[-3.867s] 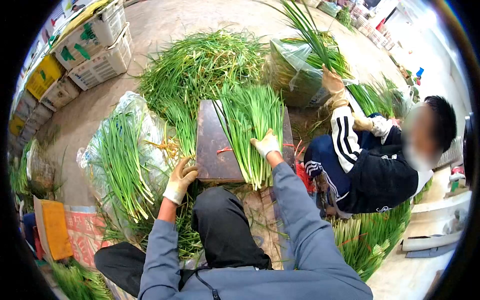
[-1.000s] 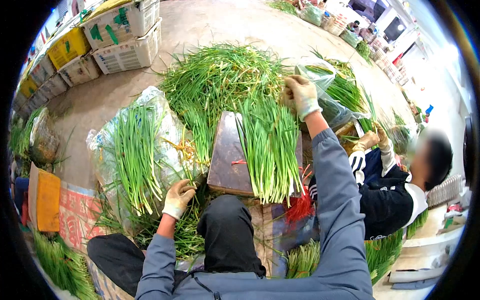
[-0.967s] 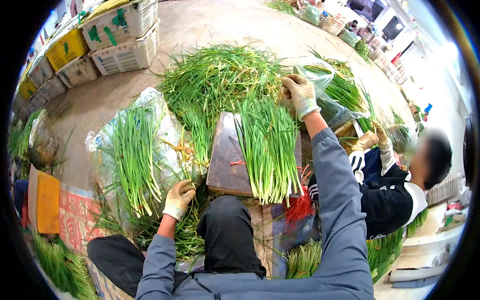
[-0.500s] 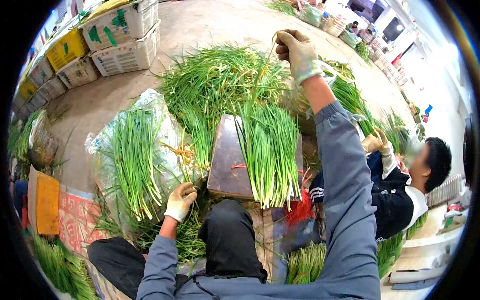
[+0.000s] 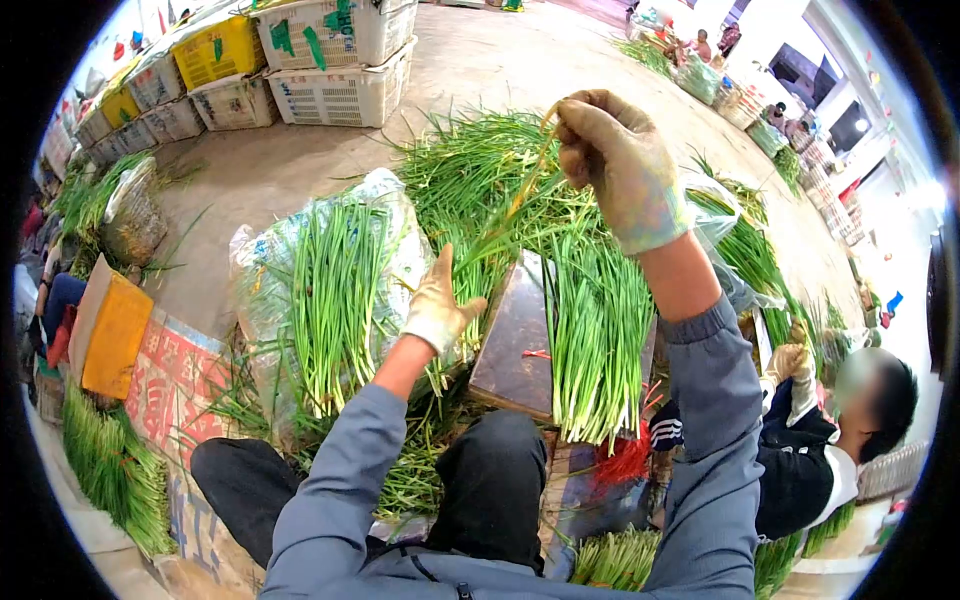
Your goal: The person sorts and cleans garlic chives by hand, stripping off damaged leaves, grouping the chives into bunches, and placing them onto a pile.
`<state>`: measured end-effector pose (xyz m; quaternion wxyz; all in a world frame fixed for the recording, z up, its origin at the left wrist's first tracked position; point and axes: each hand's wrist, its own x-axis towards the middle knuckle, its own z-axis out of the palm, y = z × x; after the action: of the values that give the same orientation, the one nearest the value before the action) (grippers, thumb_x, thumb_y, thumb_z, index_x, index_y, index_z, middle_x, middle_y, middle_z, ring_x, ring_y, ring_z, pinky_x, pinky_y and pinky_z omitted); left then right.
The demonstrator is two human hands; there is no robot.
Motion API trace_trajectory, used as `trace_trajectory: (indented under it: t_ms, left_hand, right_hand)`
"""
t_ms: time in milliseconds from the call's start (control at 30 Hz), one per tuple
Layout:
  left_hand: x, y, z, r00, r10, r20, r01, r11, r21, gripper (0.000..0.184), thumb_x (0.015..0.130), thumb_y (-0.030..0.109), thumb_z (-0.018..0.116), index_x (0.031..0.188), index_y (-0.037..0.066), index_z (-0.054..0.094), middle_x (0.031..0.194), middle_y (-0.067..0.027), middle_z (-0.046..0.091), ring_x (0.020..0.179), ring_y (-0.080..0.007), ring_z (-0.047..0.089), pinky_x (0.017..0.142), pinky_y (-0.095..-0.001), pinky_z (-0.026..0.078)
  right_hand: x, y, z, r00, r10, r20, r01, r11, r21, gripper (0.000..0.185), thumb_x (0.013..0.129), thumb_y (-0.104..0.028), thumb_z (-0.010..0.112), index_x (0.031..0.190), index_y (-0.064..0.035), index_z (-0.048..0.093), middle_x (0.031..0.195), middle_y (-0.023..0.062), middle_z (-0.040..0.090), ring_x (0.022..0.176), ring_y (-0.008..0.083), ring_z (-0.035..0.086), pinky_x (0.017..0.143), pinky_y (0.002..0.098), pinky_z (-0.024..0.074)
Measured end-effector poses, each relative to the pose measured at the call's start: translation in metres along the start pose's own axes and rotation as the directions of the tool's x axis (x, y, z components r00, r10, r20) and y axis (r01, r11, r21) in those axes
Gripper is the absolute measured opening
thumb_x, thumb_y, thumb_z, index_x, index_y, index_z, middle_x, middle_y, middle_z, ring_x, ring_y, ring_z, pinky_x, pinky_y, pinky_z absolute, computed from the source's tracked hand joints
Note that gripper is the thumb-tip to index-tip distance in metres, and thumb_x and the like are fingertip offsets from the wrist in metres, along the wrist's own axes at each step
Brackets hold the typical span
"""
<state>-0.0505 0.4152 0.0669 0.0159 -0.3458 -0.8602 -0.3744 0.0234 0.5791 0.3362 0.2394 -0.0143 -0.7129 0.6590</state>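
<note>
My gloved right hand (image 5: 620, 165) is raised, its fingers pinched on the end of a yellowed chive leaf (image 5: 527, 185) that hangs down toward the pile. Lower and to the left, my gloved left hand (image 5: 440, 305) holds nothing, its thumb and a finger spread apart. A neat bunch of green chives (image 5: 600, 330) with pale stems lies on a dark flat-topped block (image 5: 513, 345) before my knee. Another bunch (image 5: 340, 295) rests on a clear plastic bag (image 5: 265, 265) left of my left hand. Beyond both hands is a loose chive pile (image 5: 480, 165).
Red ties (image 5: 622, 462) lie by the block's near right corner. At right sits a co-worker (image 5: 820, 440) with gloved hands. Stacked crates (image 5: 340, 90) stand at back left. Tied chives (image 5: 115, 470) lie at lower left near an orange-faced carton (image 5: 115, 340).
My left hand has moved up and forward from beside my knee, and its fingers have opened out. The right hand still pinches the leaf. The whole view has shifted.
</note>
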Motion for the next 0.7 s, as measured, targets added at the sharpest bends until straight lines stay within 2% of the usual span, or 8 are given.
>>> trace_trajectory:
  t_ms: [100,133,200,267,400,567,633,700]
  left_hand:
    - [-0.009,-0.005,-0.023,0.851,-0.198,0.486,0.403,0.840,-0.364,0.064,0.096,0.024,0.058,0.150,0.002,0.033,0.113,-0.0156,0.069,0.082,-0.0221,0.069,0.072,-0.0347,0.058]
    - [-0.032,-0.023,-0.011,0.948,-0.092,0.304,0.202,0.914,-0.352,0.047,0.100,0.018,0.048,0.144,0.005,0.042,0.083,-0.0058,0.071,0.050,-0.0135,0.055,0.049,-0.0289,0.051]
    - [-0.072,-0.034,-0.022,0.856,-0.288,0.430,0.410,0.884,-0.224,0.034,0.101,0.024,0.046,0.128,0.006,0.056,0.077,-0.0044,0.067,0.052,-0.0161,0.056,0.048,-0.0325,0.048]
    - [-0.138,-0.091,0.011,0.957,-0.103,0.271,0.173,0.954,-0.246,0.040,0.104,0.036,0.042,0.124,0.006,0.061,0.081,-0.0067,0.069,0.054,-0.0169,0.057,0.055,-0.0338,0.051]
    - [-0.214,-0.079,-0.003,0.586,-0.398,0.706,0.791,0.471,-0.391,0.045,0.100,0.026,0.051,0.135,-0.002,0.052,0.089,-0.0081,0.074,0.056,-0.0119,0.058,0.056,-0.0270,0.052]
    - [-0.243,-0.086,-0.002,0.446,-0.304,0.842,0.871,0.365,-0.329,0.040,0.099,0.030,0.057,0.127,0.003,0.059,0.088,-0.0066,0.074,0.055,-0.0102,0.054,0.051,-0.0245,0.044]
    - [-0.231,-0.080,-0.021,0.425,-0.321,0.847,0.866,0.417,-0.277,0.034,0.100,0.028,0.055,0.121,0.003,0.063,0.087,-0.0075,0.074,0.052,-0.0097,0.052,0.049,-0.0255,0.043]
    - [-0.227,-0.082,-0.033,0.452,-0.310,0.837,0.853,0.424,-0.303,0.034,0.100,0.027,0.053,0.120,0.002,0.063,0.085,-0.0088,0.073,0.051,-0.0091,0.051,0.048,-0.0246,0.042]
  right_hand:
    - [-0.008,-0.011,0.009,1.000,0.030,-0.001,-0.030,0.999,0.041,0.020,0.092,-0.020,0.064,0.096,-0.0003,0.065,0.074,0.0025,0.063,0.057,0.0087,0.057,0.052,0.0234,0.0465]
    - [-0.009,-0.012,0.009,0.999,0.046,-0.007,-0.045,0.994,0.094,0.019,0.092,-0.019,0.064,0.096,-0.0004,0.065,0.076,0.0026,0.063,0.057,0.0088,0.057,0.052,0.0236,0.0463]
    - [-0.002,-0.005,0.007,0.999,0.046,0.000,-0.045,0.988,0.147,0.019,0.092,-0.019,0.064,0.096,-0.0004,0.065,0.079,0.0030,0.063,0.058,0.0094,0.057,0.052,0.0239,0.0459]
    - [0.016,0.015,0.005,0.996,0.064,-0.058,-0.048,0.967,0.250,0.018,0.092,-0.018,0.063,0.095,-0.0004,0.065,0.078,0.0037,0.061,0.060,0.0099,0.058,0.052,0.0238,0.0457]
    - [0.087,0.062,-0.002,0.976,0.108,-0.188,-0.062,0.971,0.233,0.016,0.093,-0.018,0.064,0.095,-0.0021,0.064,0.078,0.0031,0.061,0.062,0.0102,0.057,0.051,0.0230,0.0461]
    - [0.169,0.086,-0.040,0.969,0.043,-0.242,-0.118,0.946,-0.303,0.032,0.088,-0.018,0.070,0.112,0.0022,0.062,0.090,0.0110,0.070,0.074,0.0165,0.068,0.064,0.0263,0.0581]
    - [0.201,0.108,-0.075,0.960,-0.032,-0.280,-0.227,0.497,-0.837,0.053,0.085,-0.019,0.074,0.127,0.0053,0.055,0.091,0.0147,0.072,0.075,0.0186,0.070,0.069,0.0295,0.0584]
    - [0.160,0.103,-0.094,0.978,-0.012,-0.208,-0.171,0.521,-0.836,0.048,0.085,-0.020,0.074,0.124,0.0036,0.059,0.090,0.0131,0.073,0.075,0.0176,0.070,0.070,0.0300,0.0578]
